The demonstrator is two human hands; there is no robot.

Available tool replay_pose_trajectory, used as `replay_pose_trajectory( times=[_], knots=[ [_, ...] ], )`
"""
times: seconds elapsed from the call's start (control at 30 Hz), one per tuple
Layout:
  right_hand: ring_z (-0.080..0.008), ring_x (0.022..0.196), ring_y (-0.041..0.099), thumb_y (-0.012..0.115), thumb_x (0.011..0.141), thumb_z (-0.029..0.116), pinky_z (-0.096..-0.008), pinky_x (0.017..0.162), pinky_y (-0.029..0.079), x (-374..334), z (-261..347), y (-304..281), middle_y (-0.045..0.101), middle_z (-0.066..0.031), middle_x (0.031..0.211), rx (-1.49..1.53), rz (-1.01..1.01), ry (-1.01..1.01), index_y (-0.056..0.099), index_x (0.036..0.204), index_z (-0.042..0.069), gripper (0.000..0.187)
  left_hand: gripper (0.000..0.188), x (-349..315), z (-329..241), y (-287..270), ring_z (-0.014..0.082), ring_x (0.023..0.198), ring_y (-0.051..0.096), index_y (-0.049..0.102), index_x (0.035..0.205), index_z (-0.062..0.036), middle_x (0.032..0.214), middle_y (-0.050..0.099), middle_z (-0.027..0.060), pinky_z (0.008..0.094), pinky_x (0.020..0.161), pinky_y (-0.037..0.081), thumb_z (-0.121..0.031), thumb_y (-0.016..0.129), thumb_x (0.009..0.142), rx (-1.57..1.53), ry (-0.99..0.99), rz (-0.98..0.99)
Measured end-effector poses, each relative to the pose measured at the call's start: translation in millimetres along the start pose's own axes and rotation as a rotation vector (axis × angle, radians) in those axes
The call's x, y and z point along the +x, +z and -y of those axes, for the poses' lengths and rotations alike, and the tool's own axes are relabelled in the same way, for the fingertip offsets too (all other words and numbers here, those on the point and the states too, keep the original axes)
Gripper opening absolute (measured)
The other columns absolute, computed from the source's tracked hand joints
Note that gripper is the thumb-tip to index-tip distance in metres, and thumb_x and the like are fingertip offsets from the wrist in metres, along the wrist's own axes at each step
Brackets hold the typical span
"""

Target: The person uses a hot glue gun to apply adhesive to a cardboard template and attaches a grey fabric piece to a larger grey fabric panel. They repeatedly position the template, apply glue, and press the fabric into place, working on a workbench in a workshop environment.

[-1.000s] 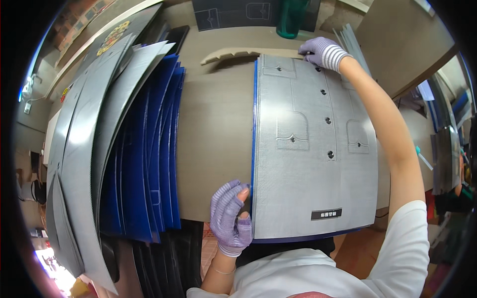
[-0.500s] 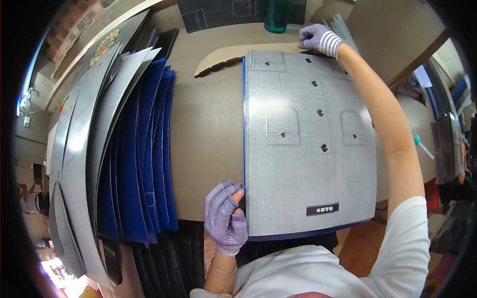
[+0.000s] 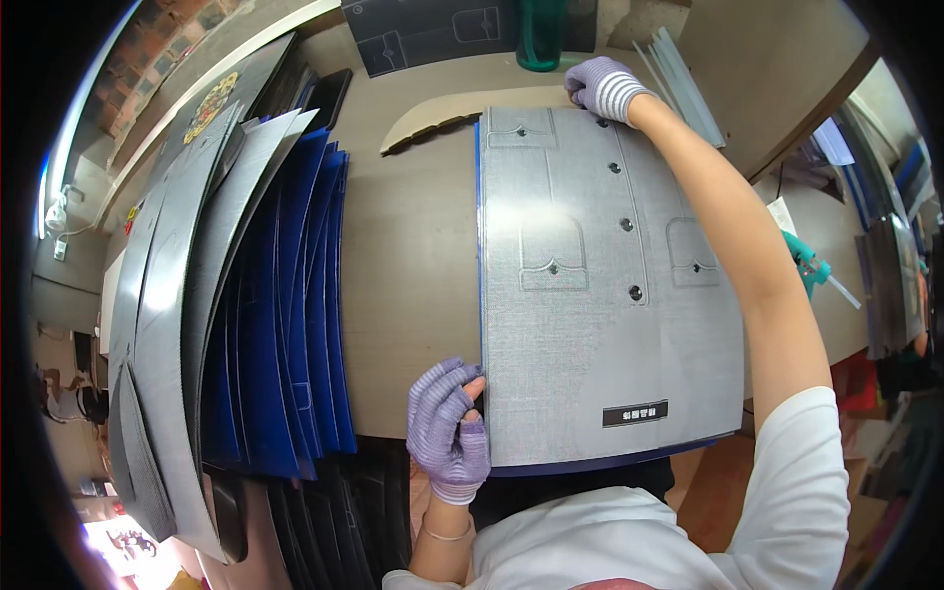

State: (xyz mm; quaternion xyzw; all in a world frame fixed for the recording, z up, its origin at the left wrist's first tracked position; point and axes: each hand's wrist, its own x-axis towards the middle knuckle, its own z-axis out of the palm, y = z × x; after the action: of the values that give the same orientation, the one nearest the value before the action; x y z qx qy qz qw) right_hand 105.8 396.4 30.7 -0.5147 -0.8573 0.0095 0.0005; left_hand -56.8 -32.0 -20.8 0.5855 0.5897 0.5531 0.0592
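Observation:
In front of me lies a flat grey panel (image 3: 551, 364), moulded like a shirt front with pockets and dark buttons, over a blue sheet (image 3: 629, 460) showing along its left and lower edges. My left hand (image 3: 447, 428), in a purple striped fingerless glove, is closed at the panel's lower left edge; something dark shows by its fingertips, too hidden to name. My right hand (image 3: 602, 88), gloved alike, reaches to the panel's far edge with fingers curled. What it grips there is hidden. Past that edge lies a curved beige piece (image 3: 442, 110) with a dark ragged border.
Several bent grey panels (image 3: 177, 265) and blue sheets (image 3: 265, 324) stand stacked at left. A green bottle (image 3: 541, 34) and dark patterned box (image 3: 423, 39) stand at the back. Clear strips (image 3: 683, 84) lie back right; a teal glue gun (image 3: 806, 264) lies beyond my right arm.
My right hand has moved left along the panel's far edge. The teal glue gun shows more beside my arm. My left hand keeps its place at the lower left edge.

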Motion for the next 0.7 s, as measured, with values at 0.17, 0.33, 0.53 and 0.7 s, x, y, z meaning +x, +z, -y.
replay_pose_trajectory(
  times=[0.17,0.33,0.53,0.7],
  knots=[
    [-0.0286,0.097,0.068,0.07,0.084,0.025,-0.0377,0.088,0.053,6.4,-7.6,21.9,0.072,-0.009,0.103,0.185,-0.147,-0.245,0.072,0.108,0.014,0.026,0.031,0.2,0.8,-2.1,0.0343,0.1,0.065,0.071,0.095,0.002,0.097,0.07,0.0169,0.0446,0.093,0.049,-0.025,0.057,0.097,0.023,0.01,0.022],
    [-0.027,0.092,0.069,0.074,0.082,0.025,-0.0352,0.087,0.054,14.6,-6.4,24.1,0.073,-0.0105,0.1,0.189,-0.154,-0.269,0.074,0.104,0.012,0.026,0.029,1.2,1.6,-1.9,0.0344,0.1,0.065,0.071,0.095,0.002,0.096,0.07,0.0168,0.0447,0.092,0.049,-0.024,0.058,0.096,0.019,-0.009,0.039],
    [-0.0215,0.083,0.069,0.075,0.083,0.019,-0.0317,0.082,0.054,9.7,-4.9,-1.3,0.074,-0.0102,0.093,0.268,-0.074,-0.14,0.075,0.102,0.008,0.022,0.028,-0.6,1.5,-5.2,0.0346,0.099,0.065,0.071,0.094,0.0021,0.096,0.07,0.0169,0.0447,0.092,0.049,-0.023,0.058,0.095,0.024,-0.006,0.048],
    [-0.0268,0.086,0.066,0.069,0.086,0.024,-0.0329,0.083,0.053,-6.7,-37.7,-12.0,0.071,-0.0084,0.094,0.196,-0.544,-0.159,0.073,0.099,0.011,0.018,0.018,2.9,0.6,-6.5,0.0362,0.103,0.063,0.071,0.097,0.0008,0.102,0.069,0.0151,0.0441,0.092,0.05,-0.009,0.06,0.087,0.003,0.019,0.075]
  ],
)
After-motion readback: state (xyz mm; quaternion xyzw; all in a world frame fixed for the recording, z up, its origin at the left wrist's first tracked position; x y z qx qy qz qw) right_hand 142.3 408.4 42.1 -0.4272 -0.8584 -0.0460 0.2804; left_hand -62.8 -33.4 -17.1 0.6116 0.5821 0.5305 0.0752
